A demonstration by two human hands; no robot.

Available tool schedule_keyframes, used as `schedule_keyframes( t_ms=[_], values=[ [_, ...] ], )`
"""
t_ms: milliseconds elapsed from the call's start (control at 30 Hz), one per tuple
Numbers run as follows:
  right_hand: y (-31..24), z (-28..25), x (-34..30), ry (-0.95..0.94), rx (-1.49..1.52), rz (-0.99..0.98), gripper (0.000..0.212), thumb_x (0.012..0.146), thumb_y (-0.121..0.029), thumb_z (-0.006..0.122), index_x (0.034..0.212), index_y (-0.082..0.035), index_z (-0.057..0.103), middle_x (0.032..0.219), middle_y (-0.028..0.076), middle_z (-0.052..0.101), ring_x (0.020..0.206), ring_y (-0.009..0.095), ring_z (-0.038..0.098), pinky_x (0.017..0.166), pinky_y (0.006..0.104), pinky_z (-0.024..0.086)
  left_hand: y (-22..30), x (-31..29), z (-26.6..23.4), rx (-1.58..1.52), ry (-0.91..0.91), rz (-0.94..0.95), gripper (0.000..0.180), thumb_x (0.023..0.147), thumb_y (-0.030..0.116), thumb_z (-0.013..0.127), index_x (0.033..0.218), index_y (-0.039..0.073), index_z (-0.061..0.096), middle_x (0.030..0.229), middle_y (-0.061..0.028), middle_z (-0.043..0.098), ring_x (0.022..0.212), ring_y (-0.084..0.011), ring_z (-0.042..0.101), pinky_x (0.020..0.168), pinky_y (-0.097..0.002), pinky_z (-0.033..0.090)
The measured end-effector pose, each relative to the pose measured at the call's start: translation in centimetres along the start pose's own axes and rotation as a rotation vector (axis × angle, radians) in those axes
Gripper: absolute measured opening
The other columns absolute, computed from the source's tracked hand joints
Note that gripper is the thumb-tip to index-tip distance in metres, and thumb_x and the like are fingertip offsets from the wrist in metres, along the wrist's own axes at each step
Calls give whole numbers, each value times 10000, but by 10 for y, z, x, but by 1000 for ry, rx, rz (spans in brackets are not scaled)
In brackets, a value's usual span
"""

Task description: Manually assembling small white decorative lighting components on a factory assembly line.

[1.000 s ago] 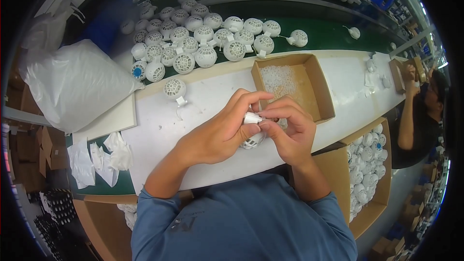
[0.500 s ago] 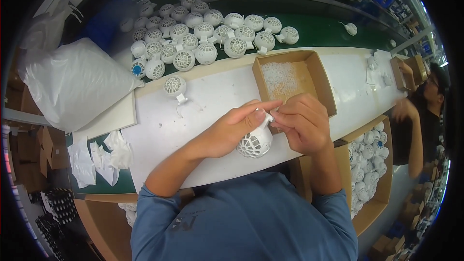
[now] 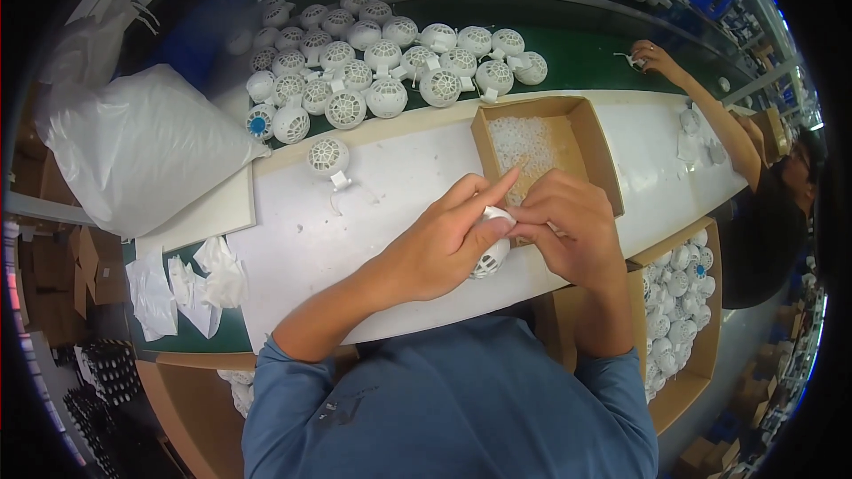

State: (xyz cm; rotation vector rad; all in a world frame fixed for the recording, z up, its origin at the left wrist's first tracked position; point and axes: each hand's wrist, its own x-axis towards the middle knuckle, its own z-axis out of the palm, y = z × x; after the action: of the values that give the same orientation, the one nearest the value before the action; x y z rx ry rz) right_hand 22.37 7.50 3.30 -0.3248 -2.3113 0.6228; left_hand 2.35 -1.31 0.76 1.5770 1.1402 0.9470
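Note:
My left hand (image 3: 439,244) is closed around a white ball with a cut-out grid (image 3: 490,263), its index finger stretched out toward the box. Fingertips of my right hand (image 3: 572,226) are pinched together at the ball's white neck, right beside my left thumb. What lies between those right fingertips is too small to make out. Just beyond my hands stands a shallow cardboard box (image 3: 607,146) with many small translucent pieces (image 3: 519,140) in it. Another white grid ball (image 3: 327,155), with a square tab and a thin cord, lies on the white tabletop to the left.
Many white grid balls (image 3: 387,98) crowd the green belt (image 3: 586,66) beyond the table. A full white plastic bag (image 3: 146,151) leans at left, near crumpled white bags (image 3: 191,293). An open carton (image 3: 706,337) of balls stands at right. A co-worker's hand (image 3: 655,58) is over the belt.
My hands have turned the ball, so less of it shows below my left hand. The co-worker's arm has reached out to the ball on the belt.

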Motion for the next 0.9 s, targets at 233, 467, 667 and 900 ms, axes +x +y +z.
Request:
schedule_keyframes(
  t_ms=[233, 467, 667, 900],
  values=[
    [-15, 1, -12, 119, 256, 189, 405, 673, -90, 860, 1058, -16, 756, 913, 97, 707, 848, 264, 620, 733, 362, 503, 0, -4, -6, -20, 49, 345, 1094, 766, 434, 863, 1613, 57, 283, 1193, -131, 499, 1056, -276, 582, 926, -358, 484],
    [-31, 26, -12, 168, 186, 150, 427, 652, -91, 860, 1066, -38, 764, 995, 103, 726, 1006, 307, 602, 827, 399, 506, -1, -1, 2, 163, 136, 504, 1181, 637, 514, 901, 1581, 59, 357, 1242, -144, 471, 1018, -293, 613, 833, -377, 532],
    [-30, 33, -18, 192, 200, 196, 288, 688, -31, 789, 975, -41, 779, 997, 101, 744, 1071, 326, 602, 845, 394, 504, -11, 0, 5, 230, 154, 515, 943, 671, 445, 912, 1425, 18, 539, 1223, -144, 508, 1009, -280, 612, 834, -379, 537],
    [-29, 38, -29, 223, 253, 316, 261, 694, -33, 772, 954, -46, 789, 981, 111, 750, 1103, 331, 592, 896, 414, 483, -8, -2, 10, 258, 173, 496, 724, 698, 357, 920, 1245, -29, 645, 1208, -166, 554, 1033, -271, 619, 852, -360, 537]
  ],
)
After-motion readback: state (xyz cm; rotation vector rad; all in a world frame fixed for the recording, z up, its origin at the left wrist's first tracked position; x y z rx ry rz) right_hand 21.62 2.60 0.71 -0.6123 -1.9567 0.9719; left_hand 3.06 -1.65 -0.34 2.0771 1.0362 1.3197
